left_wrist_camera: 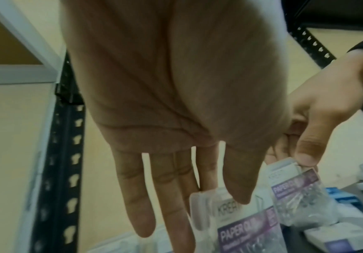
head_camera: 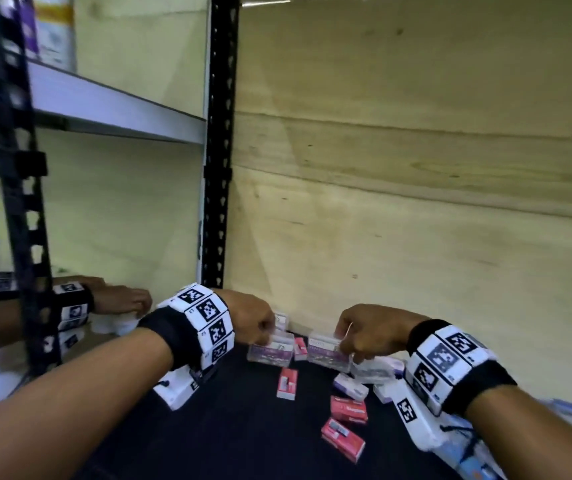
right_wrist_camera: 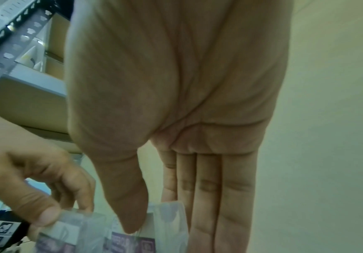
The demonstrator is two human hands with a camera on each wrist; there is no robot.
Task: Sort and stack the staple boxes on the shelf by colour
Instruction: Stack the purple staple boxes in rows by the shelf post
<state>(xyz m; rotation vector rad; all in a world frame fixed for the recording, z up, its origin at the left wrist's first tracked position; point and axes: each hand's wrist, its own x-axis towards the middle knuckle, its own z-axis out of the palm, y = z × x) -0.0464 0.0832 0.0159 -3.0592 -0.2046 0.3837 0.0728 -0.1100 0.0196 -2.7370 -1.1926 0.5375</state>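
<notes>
On the dark shelf [head_camera: 229,420] both hands work at the back, near the plywood wall. My left hand [head_camera: 270,336] pinches a clear paper-clip box with a purple label [head_camera: 272,351]; the left wrist view shows thumb and fingers of that hand [left_wrist_camera: 221,195] on this box [left_wrist_camera: 243,224]. My right hand [head_camera: 343,341] pinches a second clear purple-label box [head_camera: 327,353] beside it, and the right wrist view shows the same hand [right_wrist_camera: 165,222] and box [right_wrist_camera: 172,214]. Red staple boxes [head_camera: 287,382] [head_camera: 348,410] [head_camera: 342,439] lie loose in front. White-and-purple boxes [head_camera: 350,386] lie under my right hand.
A black perforated upright [head_camera: 218,168] stands just left of my hands, with a grey upper shelf [head_camera: 104,109] beyond it. The side panel at the left reflects my left hand. Blue and white boxes [left_wrist_camera: 345,198] lie at the right.
</notes>
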